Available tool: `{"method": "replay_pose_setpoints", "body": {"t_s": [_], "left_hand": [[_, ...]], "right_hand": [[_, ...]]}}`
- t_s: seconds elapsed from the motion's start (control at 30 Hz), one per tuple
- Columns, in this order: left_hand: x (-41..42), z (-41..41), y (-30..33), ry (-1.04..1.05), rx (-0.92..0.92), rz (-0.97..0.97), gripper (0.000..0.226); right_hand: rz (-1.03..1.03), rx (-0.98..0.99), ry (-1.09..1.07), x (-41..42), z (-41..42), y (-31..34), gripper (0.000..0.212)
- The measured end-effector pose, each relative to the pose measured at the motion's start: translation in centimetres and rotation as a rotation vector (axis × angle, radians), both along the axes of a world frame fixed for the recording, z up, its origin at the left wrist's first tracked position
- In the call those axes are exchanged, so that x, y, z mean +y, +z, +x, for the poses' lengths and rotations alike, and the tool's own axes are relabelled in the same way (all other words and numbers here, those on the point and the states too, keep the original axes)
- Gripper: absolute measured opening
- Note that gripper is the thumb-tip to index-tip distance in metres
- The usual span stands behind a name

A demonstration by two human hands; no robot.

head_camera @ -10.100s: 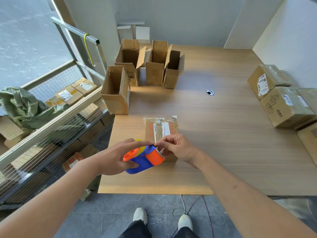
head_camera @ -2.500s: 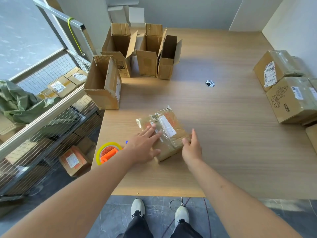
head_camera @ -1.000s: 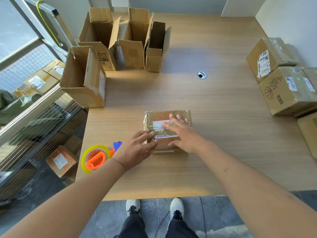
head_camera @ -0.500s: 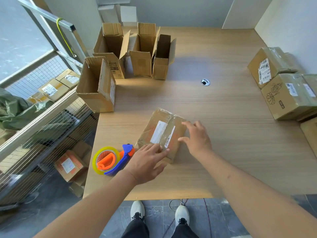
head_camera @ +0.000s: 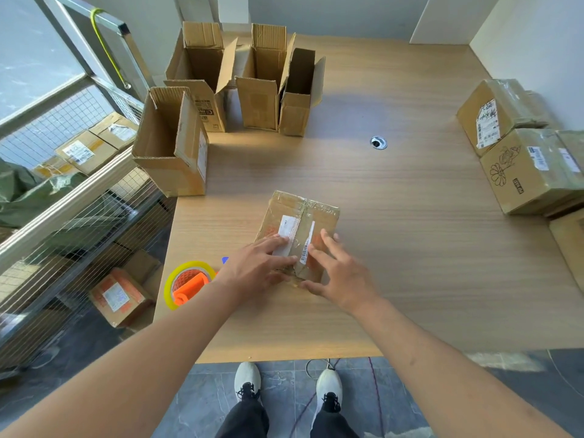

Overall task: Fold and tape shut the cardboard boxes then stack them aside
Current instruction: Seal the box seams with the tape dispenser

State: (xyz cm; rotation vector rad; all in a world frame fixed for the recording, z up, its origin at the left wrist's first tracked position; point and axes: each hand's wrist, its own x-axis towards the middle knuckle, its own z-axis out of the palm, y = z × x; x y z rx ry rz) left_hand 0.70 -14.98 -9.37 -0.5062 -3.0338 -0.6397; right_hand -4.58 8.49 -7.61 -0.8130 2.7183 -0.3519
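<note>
Here the taped box (head_camera: 298, 227) lies flat near the front of the table (head_camera: 410, 248), its long axis running from the person toward the far edge, tilted slightly right. The left hand (head_camera: 256, 268) presses its near left part with straight fingers; the right hand (head_camera: 338, 273) rests spread on its near right corner, fingers apart. Just left sits the tape dispenser (head_camera: 188, 284). Four open boxes (head_camera: 170, 143) stand at the far left; their insides show nothing. Sealed boxes (head_camera: 534, 170) sit right.
</note>
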Motion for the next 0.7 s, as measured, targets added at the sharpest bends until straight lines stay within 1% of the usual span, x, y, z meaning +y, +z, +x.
{"method": "replay_pose_setpoints", "body": {"t_s": [0.13,0.23,0.3,0.37,0.47,0.5,0.6,0.7], "left_hand": [[0.6,0.2,-1.8,0.023,0.153,-0.031,0.034],[1.3,0.2,-1.9,0.044,0.205,-0.076,0.042],[1.6,0.2,-1.6,0.005,0.190,-0.095,0.045],[1.1,0.2,-0.8,-0.025,0.154,-0.044,0.048],[-0.3,0.1,-0.4,-0.038,0.130,-0.043,0.052],[-0.6,0.1,-0.4,-0.041,0.120,-0.052,0.053],[-0.8,0.3,-1.2,-0.035,0.107,-0.006,0.052],[-0.2,0.8,-2.2,-0.001,0.140,0.063,0.051]], "right_hand": [[0.041,0.137,0.114,0.3,-0.4,-1.2,0.077],[0.073,0.250,0.180,1.1,-0.9,-1.7,0.070],[0.114,0.277,0.158,1.8,-1.3,-1.5,0.073],[0.166,0.246,0.133,2.6,-1.8,-0.9,0.080],[0.197,0.065,0.138,3.7,-2.2,-0.1,0.106],[0.216,0.014,0.115,4.0,-2.2,0.1,0.109],[0.253,-0.041,-0.009,3.5,-2.0,0.5,0.105],[0.263,-0.029,-0.066,3.0,-1.6,0.7,0.101]]}}
